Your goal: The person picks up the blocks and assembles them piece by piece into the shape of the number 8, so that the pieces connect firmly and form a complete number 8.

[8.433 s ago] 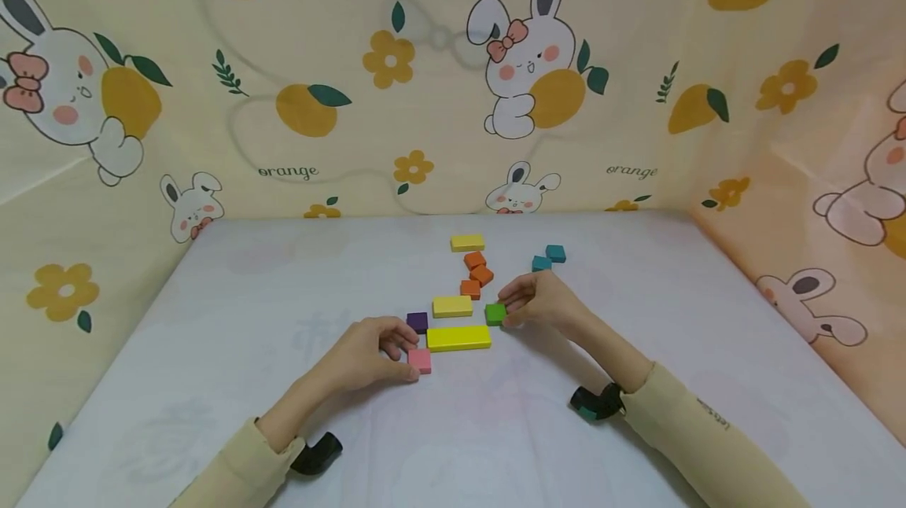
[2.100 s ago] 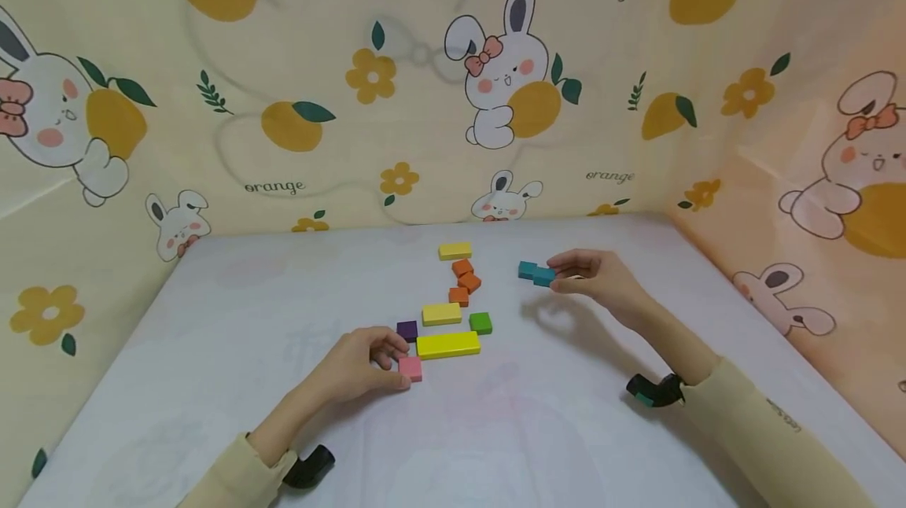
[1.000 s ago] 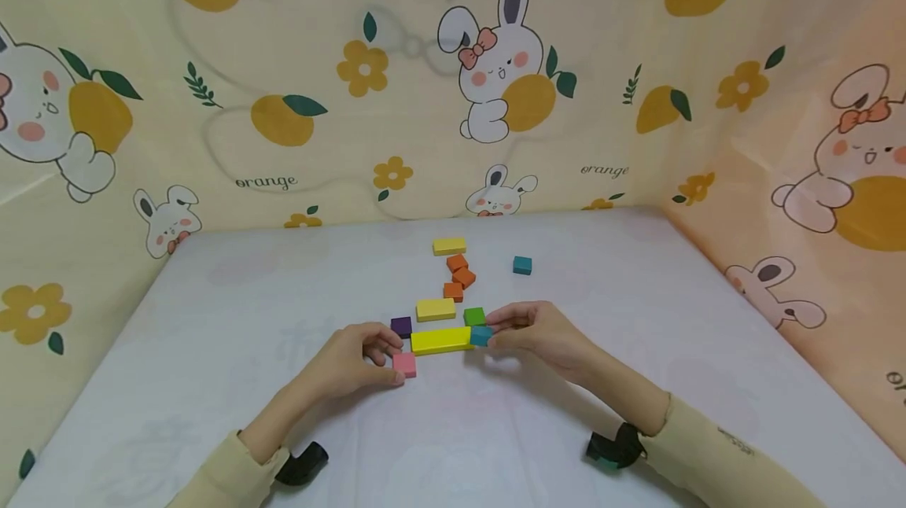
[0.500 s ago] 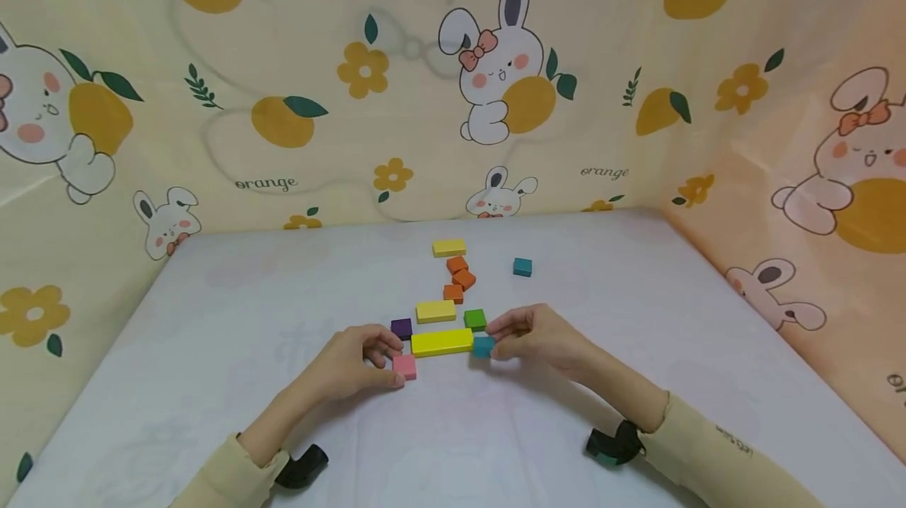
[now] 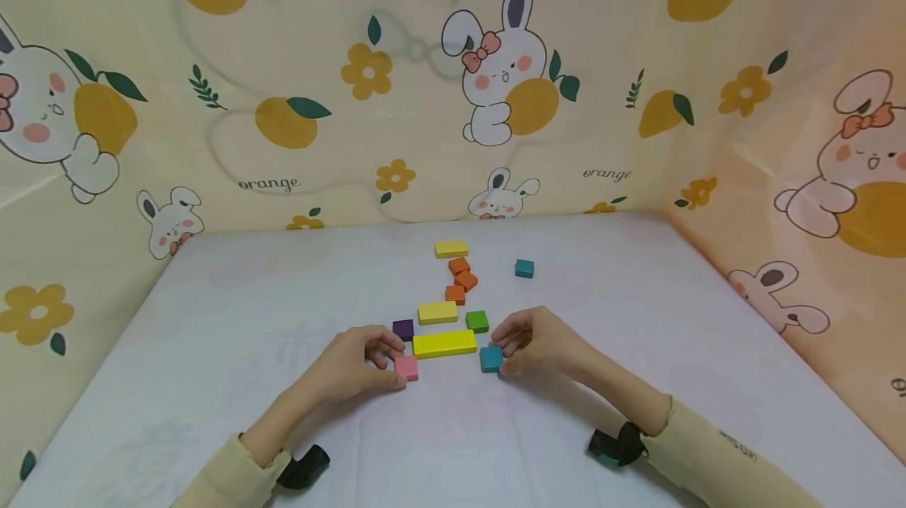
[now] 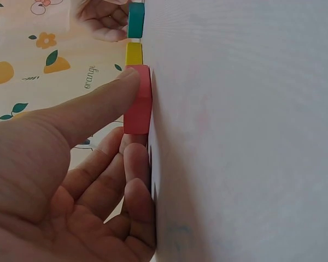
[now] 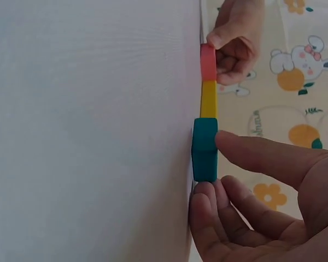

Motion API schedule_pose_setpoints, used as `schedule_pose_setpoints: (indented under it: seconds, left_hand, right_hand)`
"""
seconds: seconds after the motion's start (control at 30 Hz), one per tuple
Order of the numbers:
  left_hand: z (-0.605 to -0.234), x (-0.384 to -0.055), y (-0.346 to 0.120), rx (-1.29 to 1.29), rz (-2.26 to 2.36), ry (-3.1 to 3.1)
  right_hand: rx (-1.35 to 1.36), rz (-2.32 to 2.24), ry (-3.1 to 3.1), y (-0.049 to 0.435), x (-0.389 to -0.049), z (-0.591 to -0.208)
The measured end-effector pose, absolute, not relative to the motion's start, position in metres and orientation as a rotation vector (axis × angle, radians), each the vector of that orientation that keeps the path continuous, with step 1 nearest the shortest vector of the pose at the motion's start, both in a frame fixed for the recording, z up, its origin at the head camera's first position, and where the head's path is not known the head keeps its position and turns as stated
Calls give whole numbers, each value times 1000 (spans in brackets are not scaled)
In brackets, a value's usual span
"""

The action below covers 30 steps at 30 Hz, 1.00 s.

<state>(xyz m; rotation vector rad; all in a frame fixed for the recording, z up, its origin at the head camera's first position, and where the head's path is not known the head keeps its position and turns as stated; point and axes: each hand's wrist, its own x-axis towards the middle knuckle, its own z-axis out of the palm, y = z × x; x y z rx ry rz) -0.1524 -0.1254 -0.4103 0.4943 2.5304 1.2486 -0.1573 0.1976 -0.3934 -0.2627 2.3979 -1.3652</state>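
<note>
My left hand (image 5: 357,362) holds a pink block (image 5: 406,368) on the white tabletop at the left front of a long yellow block (image 5: 444,344). In the left wrist view the thumb lies against the pink block (image 6: 138,112), with curled fingers at its other end. On the opposite side, my right hand (image 5: 545,341) pinches a teal block (image 5: 491,359) just off the yellow block's right front corner. The right wrist view has the thumb on one face of that teal block (image 7: 205,153) and fingertips at its lower end.
Behind the long block lie a purple block (image 5: 403,329), a shorter yellow block (image 5: 437,313) and a green block (image 5: 477,322). Farther back are three orange blocks (image 5: 465,281) and another yellow block (image 5: 451,248). A second teal block (image 5: 524,268) sits apart at right.
My right hand has left the green block, taken one teal block from the pair at the back and brought it forward to the long yellow block's right front. The left hand stays at the pink block.
</note>
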Motion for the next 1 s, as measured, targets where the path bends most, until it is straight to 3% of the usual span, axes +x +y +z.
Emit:
schedule_pose_setpoints:
  seconds: [1.0]
  left_hand:
    - [-408,-151,-126,546,1262,2525]
  right_hand:
    - [-360,-1312,2478,189,-155,-391]
